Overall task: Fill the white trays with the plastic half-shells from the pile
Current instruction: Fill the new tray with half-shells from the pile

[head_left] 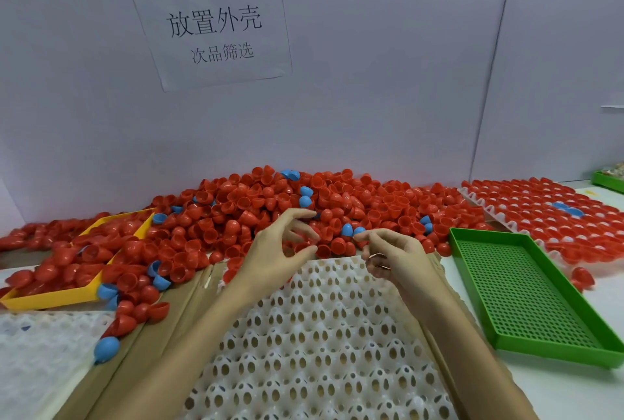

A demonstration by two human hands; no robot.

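Since the front tray has nothing in it yet, the filling looks like it's only about to start, here's the rundown:

Landmark: the white tray (317, 345) right in front of the person, every cup bare as far as I can see.

Pile: the pile (270, 213) of shells sits just behind the white tray and touches its far edge. Mostly red, a few blue ones mixed in, way too many to count.

Left hand: the left hand (280, 251) hovers over the far edge of the white tray, fingers spread and loosely bent, nothing in it that I can make out.

Right hand: the right hand (391, 257) is next to it, fingertips nearly at the pile, fingers curled in a bit, and it looks empty too.

Handling: my guess is these shells are super light, thin, stiff plastic, pretty slick. Pinch one by the rim, or cup the dome. They'd probably nest together or skitter off if you grab too fast.

Trays, counted: three white ones in view, the front one, another left of it (40, 352), and a filled tray (547, 213) far right behind the green tray.

Other trays: one green tray (526, 291) right of the white tray, one yellow tray (50, 298) to its left, half buried in shells.
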